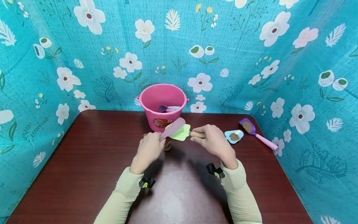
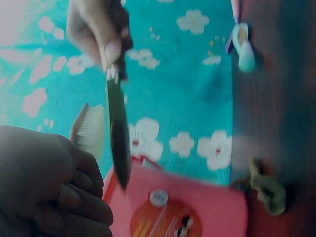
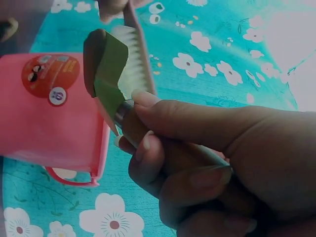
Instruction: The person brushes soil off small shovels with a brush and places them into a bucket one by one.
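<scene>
In the head view my left hand (image 1: 150, 148) grips the handle of a pink brush (image 1: 176, 125), whose pale bristles (image 2: 91, 131) show in the left wrist view. My right hand (image 1: 213, 140) holds a small green toy shovel (image 1: 182, 133) by its wooden handle (image 3: 168, 155), thumb and fingers wrapped round it. Brown matter (image 3: 93, 58) covers one face of the blade. The brush head overlaps the blade in the head view. Below both, on the table, lies a tan-brown lump (image 2: 269, 190), partly hidden by the left hand in the head view.
A pink bucket (image 1: 151, 113) with several tools inside stands at the table's back edge. Toward the right lie a pale blue scoop (image 1: 227, 134) and a purple shovel (image 1: 250, 120) with a pink handle, both bearing brown patches. Floral cloth (image 1: 223, 46) encloses the dark red table (image 1: 84, 161).
</scene>
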`<action>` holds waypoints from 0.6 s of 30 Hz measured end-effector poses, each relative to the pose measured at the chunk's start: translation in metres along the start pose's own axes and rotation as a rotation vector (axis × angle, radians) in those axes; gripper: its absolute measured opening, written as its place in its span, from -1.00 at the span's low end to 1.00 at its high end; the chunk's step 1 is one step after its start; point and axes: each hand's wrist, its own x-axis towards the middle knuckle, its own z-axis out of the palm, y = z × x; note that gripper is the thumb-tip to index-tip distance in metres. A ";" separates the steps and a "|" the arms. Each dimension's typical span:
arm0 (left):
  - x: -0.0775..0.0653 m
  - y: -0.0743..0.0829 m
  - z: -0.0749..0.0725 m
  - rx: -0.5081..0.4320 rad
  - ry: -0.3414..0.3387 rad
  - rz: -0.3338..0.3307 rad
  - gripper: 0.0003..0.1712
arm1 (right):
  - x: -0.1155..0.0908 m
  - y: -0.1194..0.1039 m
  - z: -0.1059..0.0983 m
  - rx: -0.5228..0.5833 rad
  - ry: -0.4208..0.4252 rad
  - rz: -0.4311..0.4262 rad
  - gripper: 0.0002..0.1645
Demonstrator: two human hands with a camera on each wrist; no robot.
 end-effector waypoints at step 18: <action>0.000 -0.003 0.017 0.190 0.079 0.027 -0.72 | -0.005 0.000 -0.006 -0.039 0.043 0.014 -0.81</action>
